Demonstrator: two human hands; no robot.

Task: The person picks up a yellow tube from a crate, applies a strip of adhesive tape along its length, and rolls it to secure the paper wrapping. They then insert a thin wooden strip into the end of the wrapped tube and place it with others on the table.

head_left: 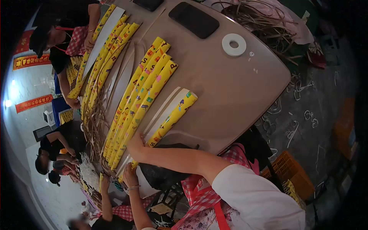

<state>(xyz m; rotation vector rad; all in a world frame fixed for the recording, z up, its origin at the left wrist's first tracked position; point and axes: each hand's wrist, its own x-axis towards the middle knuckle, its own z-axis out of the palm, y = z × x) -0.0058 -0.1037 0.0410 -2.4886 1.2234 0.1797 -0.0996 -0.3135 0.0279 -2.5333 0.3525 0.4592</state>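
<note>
A yellow patterned strip (173, 115) with a pale inner side lies slantwise on the brown table (230, 88). My right hand (136, 146) is closed on its middle part, with the fingers partly hidden. Lower down, my left hand (130, 177), with a bracelet at the wrist, closes round the strip's near end. Beside them several yellow printed rolls (142, 96) lie close together. Farther left is another group of yellow strips (109, 57), one showing a white inner face.
A black phone (194, 20) and a white tape roll (234, 45) lie on the table. Brown strips (264, 23) are heaped at its far edge. A co-worker's hand (104, 184) is near my left hand; more people work at left. An orange crate (293, 174) stands at lower right.
</note>
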